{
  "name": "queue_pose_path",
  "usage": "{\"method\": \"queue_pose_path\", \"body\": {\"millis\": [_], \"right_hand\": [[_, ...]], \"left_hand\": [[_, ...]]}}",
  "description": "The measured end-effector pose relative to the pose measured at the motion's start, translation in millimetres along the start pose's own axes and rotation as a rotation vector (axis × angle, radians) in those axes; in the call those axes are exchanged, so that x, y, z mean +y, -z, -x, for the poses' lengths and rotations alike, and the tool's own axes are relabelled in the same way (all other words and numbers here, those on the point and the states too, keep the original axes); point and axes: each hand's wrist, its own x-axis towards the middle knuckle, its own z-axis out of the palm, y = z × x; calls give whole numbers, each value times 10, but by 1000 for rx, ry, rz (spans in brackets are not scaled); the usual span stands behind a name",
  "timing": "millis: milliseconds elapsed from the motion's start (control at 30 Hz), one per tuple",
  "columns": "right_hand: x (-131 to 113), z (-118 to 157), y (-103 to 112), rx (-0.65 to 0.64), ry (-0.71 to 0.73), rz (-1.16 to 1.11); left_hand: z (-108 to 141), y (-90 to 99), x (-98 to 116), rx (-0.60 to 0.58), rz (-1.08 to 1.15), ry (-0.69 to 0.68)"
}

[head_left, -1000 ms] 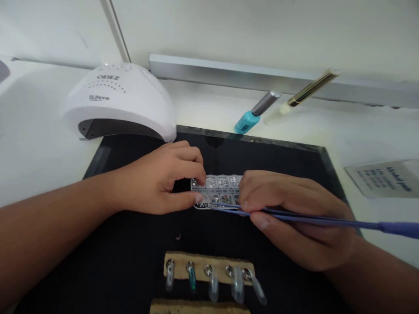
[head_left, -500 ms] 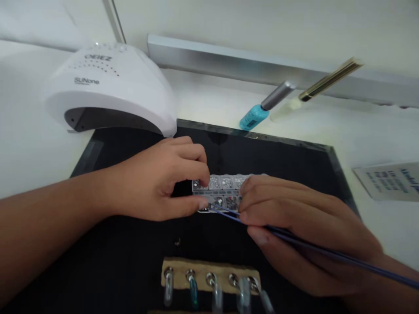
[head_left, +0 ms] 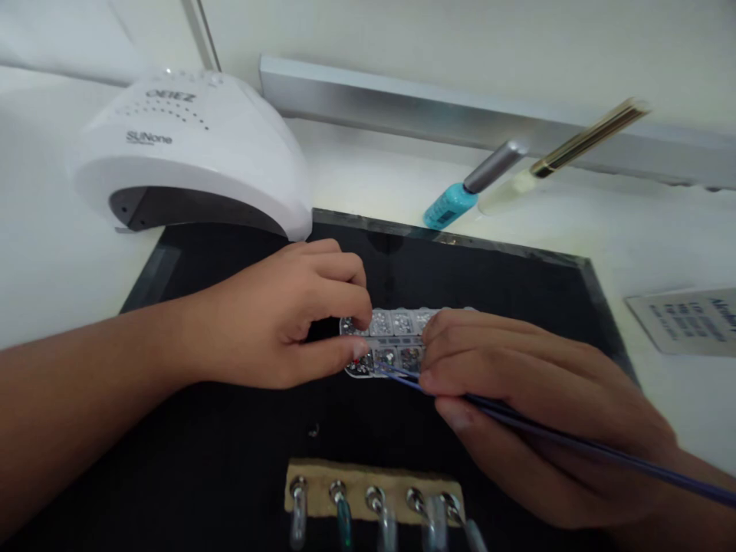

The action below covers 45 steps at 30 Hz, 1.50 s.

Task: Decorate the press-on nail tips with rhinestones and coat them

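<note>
Clasping a divided case (head_left: pixel 399 340) of tiny gems (head_left: pixel 402 322), the left hand (head_left: pixel 307 310) rests near the right hand (head_left: pixel 534 391) grasping blue tweezers (head_left: pixel 632 461).

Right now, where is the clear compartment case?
In the head view, the case lies mid-frame on the black surface, held at its left end by the left hand and partly hidden by the right hand.
</note>
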Motion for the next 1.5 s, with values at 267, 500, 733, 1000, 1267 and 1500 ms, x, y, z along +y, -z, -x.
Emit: {"method": "queue_pose_path", "body": {"millis": [267,500,733,1000,1267,1500], "right_hand": [[14,5,9,-12,16,4],[31,-13,-13,-3,24,-26],[-16,-38,11,71,35,-114],[-378,-69,153,235,75,-209],[-622,288,159,269,103,-309],[-534,426,-50,259,107,-293]], "left_hand": [[-11,13,9,-6,1,0],[1,7,9,-10,0,4],[-4,32,20,-28,-14,-2],[35,62,36,-18,-48,-36],[96,97,64,141,-103,-52],[332,59,622,224,-38,-13]]}}
